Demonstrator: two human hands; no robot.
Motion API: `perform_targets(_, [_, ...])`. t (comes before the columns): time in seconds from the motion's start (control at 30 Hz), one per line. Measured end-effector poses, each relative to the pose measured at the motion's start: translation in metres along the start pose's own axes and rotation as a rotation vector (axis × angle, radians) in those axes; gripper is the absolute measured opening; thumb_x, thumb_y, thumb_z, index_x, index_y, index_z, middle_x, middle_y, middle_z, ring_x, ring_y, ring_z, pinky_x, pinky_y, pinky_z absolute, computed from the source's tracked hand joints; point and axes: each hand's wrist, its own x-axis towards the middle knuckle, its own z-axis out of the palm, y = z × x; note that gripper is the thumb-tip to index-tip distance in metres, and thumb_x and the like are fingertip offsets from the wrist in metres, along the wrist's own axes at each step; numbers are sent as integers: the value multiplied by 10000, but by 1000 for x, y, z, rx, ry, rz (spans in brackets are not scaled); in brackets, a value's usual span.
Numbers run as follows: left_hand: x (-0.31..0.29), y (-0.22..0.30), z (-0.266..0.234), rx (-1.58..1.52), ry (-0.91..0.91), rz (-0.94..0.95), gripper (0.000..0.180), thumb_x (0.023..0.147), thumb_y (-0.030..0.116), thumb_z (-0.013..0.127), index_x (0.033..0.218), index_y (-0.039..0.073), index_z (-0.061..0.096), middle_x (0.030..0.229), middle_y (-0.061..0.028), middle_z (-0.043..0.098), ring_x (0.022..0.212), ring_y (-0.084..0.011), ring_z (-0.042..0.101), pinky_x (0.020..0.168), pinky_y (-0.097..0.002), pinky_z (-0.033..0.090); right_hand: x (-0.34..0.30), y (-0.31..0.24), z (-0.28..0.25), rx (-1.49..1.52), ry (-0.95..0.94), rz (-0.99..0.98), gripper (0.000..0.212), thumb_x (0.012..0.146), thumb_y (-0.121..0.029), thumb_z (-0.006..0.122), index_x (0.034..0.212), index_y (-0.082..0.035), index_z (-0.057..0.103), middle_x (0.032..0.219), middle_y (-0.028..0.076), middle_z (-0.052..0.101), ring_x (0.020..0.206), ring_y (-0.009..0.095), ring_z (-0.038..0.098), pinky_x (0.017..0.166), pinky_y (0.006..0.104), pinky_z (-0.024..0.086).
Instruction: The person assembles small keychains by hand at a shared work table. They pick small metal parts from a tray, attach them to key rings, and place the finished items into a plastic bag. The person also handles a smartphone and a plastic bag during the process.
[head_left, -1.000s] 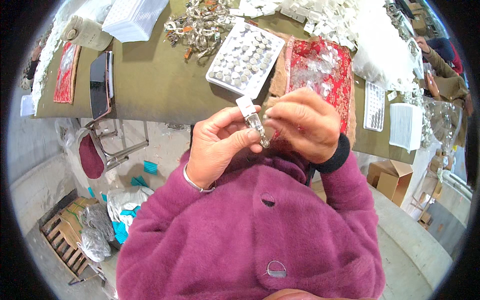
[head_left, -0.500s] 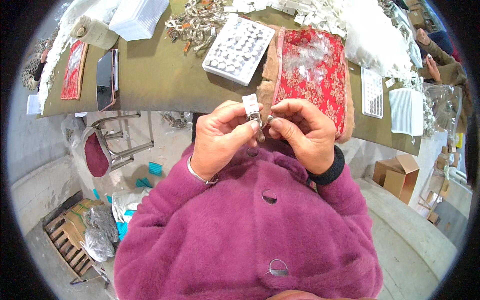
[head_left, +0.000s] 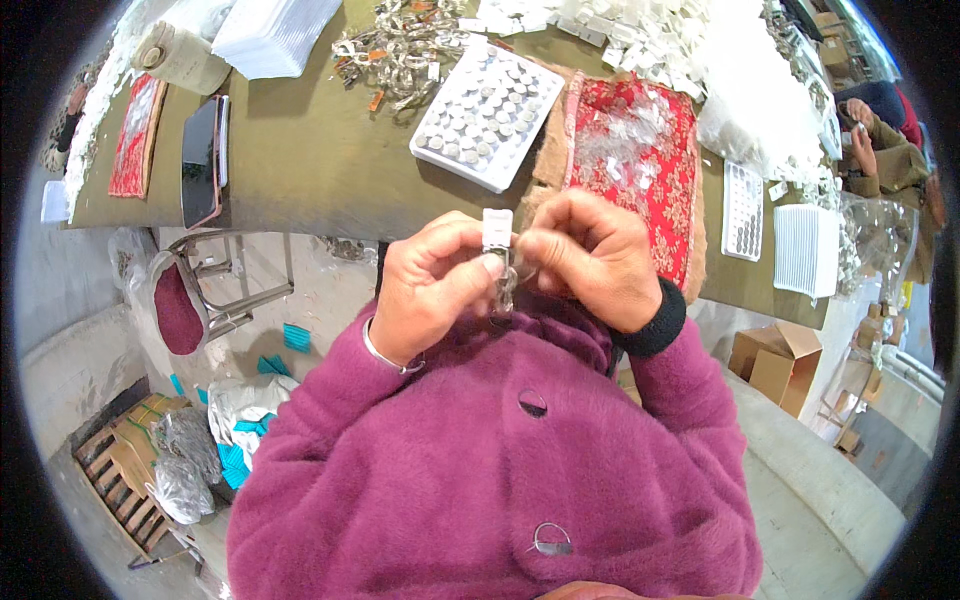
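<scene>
My left hand (head_left: 425,285) pinches a small white plastic case (head_left: 497,230) between thumb and fingers, held upright in front of my chest. Below the case hangs a short bundle of thin, clear-looking wire (head_left: 506,290). Close against the case's right side, my right hand (head_left: 595,262) has thumb and forefinger pressed together; what lies between them is hidden. Just beyond my hands, a white tray (head_left: 482,178) on the table carries many round silver button cells (head_left: 484,115). A red floral cloth pad (head_left: 660,215) lies beside it, with small clear bits on top.
Wire bundles (head_left: 400,50) and a heap of white plastic cases (head_left: 645,40) lie farther back. A phone (head_left: 200,160) rests at left; a second cell tray (head_left: 742,210) at right. Beneath the table's left side stands a chair (head_left: 180,310). Another person's hands (head_left: 862,140) show far right.
My right fingertips have moved up and left to the white case. Between them a small silvery thing showed before. The case now stands straighter, and the view has shifted slightly.
</scene>
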Motion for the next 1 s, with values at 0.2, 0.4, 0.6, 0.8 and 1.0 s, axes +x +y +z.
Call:
perform_targets(0.2, [12,-2,-15,-431,91,-196,283,1001,69,669,1254,-54,695,982,-96,724,707,-97,600,563,-242,472,70,-8,-17,-941,319,-764,172,877,-95,774,1032,-58,711,943,139,663,836,351,696,701,432,562])
perform_targets(0.4, [14,0,-18,-468,102,-203,377,1021,96,677,1366,-51,643,1090,-114,734,799,-133,659,663,-265,555,80,-10,-16,-1158,291,-731,113,922,-71,732,1026,-39,701,930,146,656,831,347,689,712,427,558])
perform_targets(0.6, [13,-2,-9,-285,128,-41,433,975,14,726,1390,-58,626,1152,-110,723,926,-158,715,776,-300,629,37,-17,3,-570,153,-379,100,957,-103,724,980,-11,692,870,154,670,801,315,682,715,402,530])
perform_targets(0.8, [9,-11,5,-73,155,138,425,915,-76,760,1330,-66,671,1155,-81,692,918,-148,713,784,-276,613,-1,14,25,43,67,-88,120,1044,-103,670,990,4,666,876,31,700,793,89,663,700,256,530])
perform_targets(1.0, [0,0,9,395,116,378,350,889,-103,762,1232,-40,731,1070,-81,672,872,-143,712,756,-259,588,-8,20,22,22,112,-35,157,1019,-150,692,926,-27,664,773,-17,663,693,54,576,615,249,473])
